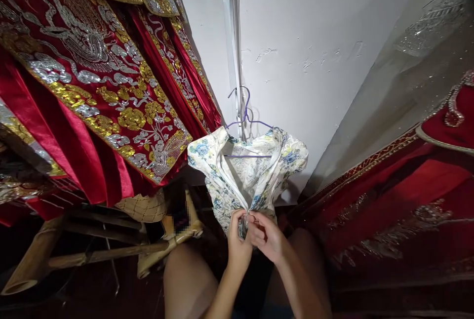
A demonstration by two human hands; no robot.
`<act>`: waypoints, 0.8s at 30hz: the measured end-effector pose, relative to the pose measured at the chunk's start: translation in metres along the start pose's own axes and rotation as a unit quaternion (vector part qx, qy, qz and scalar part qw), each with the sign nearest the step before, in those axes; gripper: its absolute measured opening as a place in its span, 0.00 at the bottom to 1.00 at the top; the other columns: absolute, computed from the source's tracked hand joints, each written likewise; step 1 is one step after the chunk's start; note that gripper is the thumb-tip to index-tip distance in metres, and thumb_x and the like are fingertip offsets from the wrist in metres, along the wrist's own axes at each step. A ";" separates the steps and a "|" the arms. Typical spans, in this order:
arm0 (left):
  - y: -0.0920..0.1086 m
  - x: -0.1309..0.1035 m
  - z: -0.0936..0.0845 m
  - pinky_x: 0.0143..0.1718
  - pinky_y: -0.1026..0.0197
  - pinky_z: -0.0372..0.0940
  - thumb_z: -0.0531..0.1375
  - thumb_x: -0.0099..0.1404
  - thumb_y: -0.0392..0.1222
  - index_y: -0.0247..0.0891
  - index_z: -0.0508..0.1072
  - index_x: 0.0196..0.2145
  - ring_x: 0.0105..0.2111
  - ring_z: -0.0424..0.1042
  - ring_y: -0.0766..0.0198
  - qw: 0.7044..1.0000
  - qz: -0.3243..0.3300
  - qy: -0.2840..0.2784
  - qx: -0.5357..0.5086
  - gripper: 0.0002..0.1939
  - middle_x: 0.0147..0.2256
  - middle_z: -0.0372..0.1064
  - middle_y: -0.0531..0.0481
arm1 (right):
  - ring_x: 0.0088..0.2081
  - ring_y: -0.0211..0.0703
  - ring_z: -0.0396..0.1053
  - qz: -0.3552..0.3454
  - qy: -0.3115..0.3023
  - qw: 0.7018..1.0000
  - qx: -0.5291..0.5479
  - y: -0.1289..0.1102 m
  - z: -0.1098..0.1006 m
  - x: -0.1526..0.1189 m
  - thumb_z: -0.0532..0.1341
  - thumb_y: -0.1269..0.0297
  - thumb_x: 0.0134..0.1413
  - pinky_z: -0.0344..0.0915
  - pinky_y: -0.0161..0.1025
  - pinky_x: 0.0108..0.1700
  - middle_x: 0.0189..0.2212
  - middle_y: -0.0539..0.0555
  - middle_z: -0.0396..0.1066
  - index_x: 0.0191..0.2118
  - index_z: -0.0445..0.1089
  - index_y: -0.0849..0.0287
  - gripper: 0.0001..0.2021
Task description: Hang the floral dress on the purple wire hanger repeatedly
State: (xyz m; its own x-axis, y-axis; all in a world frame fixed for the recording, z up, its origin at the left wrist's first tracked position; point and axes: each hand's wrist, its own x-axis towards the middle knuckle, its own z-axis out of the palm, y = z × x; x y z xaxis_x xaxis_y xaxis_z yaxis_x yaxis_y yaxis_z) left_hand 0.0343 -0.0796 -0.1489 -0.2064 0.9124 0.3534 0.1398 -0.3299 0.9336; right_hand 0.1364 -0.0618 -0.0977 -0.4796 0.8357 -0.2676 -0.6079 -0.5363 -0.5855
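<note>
A white short-sleeved floral garment with blue and yellow flowers hangs on a purple hanger. Its neckline is parted in a deep V that narrows down to my fingers. My left hand is closed on the left front edge, thumb and fingers pinching the cloth. Touching it from the other side, my right hand pinches the right front edge where the two sides meet. The small closure between my fingertips is too hidden to make out, and my hands and forearms cover the garment's lower part.
Red costumes with gold and silver sequins hang at left, above a bamboo frame. A narrow metal strip runs down the white wall. Red embroidered cloth fills the right side. My bare knees are below.
</note>
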 end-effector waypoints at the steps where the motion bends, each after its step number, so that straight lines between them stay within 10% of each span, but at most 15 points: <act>1: -0.002 0.001 0.001 0.47 0.58 0.64 0.60 0.61 0.32 0.39 0.72 0.45 0.43 0.70 0.57 1.000 -0.001 -0.004 0.004 0.14 0.41 0.71 0.47 | 0.11 0.25 0.40 0.008 -0.007 1.000 0.014 -0.001 0.000 0.000 0.72 0.51 0.41 0.38 0.29 0.15 0.09 0.37 0.49 0.24 0.62 0.58 0.21; 11: 0.001 0.010 -0.005 0.39 0.63 0.63 0.55 0.70 0.37 0.38 0.74 0.38 0.35 0.69 0.62 0.997 0.029 -0.046 0.051 0.07 0.34 0.69 0.48 | 0.12 0.29 0.44 -0.137 0.145 0.963 -0.183 -0.003 0.007 0.009 0.64 0.51 0.54 0.41 0.34 0.18 0.09 0.43 0.55 0.24 0.67 0.59 0.17; 18: -0.019 0.016 0.003 0.35 0.64 0.61 0.54 0.70 0.37 0.38 0.70 0.32 0.32 0.67 0.62 0.994 0.042 -0.048 0.085 0.08 0.30 0.65 0.49 | 0.13 0.30 0.45 -0.240 0.133 0.906 -0.323 -0.092 0.050 0.036 0.60 0.55 0.57 0.49 0.36 0.20 0.09 0.45 0.56 0.15 0.63 0.58 0.22; 24: -0.027 0.019 0.003 0.36 0.63 0.60 0.53 0.71 0.37 0.38 0.67 0.32 0.33 0.67 0.62 0.990 0.060 -0.078 0.105 0.08 0.31 0.64 0.49 | 0.13 0.29 0.44 -0.309 0.069 0.919 -0.236 -0.156 0.097 0.058 0.67 0.55 0.50 0.39 0.32 0.15 0.10 0.42 0.55 0.24 0.68 0.60 0.15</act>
State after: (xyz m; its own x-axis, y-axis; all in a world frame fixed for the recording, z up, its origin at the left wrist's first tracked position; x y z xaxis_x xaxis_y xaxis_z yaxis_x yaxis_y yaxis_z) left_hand 0.0295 -0.0527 -0.1681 -0.0271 0.9013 0.4324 0.3550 -0.3957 0.8470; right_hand 0.1420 0.0586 0.0522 -0.0307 0.9877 0.1533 -0.3789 0.1304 -0.9162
